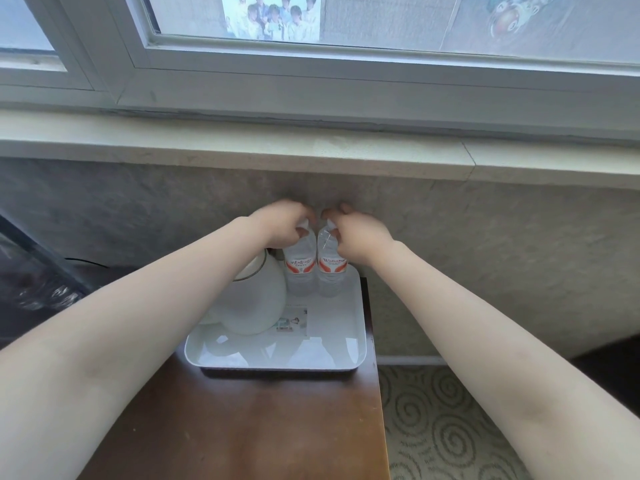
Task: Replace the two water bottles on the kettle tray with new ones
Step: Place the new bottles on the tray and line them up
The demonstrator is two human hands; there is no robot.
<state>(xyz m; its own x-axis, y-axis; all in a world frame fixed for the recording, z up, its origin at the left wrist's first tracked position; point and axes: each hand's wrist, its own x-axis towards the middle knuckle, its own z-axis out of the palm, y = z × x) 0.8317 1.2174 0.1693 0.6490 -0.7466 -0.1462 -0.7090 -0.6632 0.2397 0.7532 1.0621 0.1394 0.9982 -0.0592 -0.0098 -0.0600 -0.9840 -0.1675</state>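
Gripping two bottles by the neck on the kettle tray

Reaching in from the left, the left hand has its fingers curled and pressed around the cap and neck of the left water bottle. White kettle: stands at the tray's left side, just beside that bottle, partly hidden by the left forearm. White tray: rests on the far end of a dark wooden table, against the grey wall under a windowsill. Right water bottle: upright, touching its twin at the tray's far edge, both with red-and-white labels. Right hand: fingers closed around the right bottle's cap and neck. Patterned carpet: lies right of the table.
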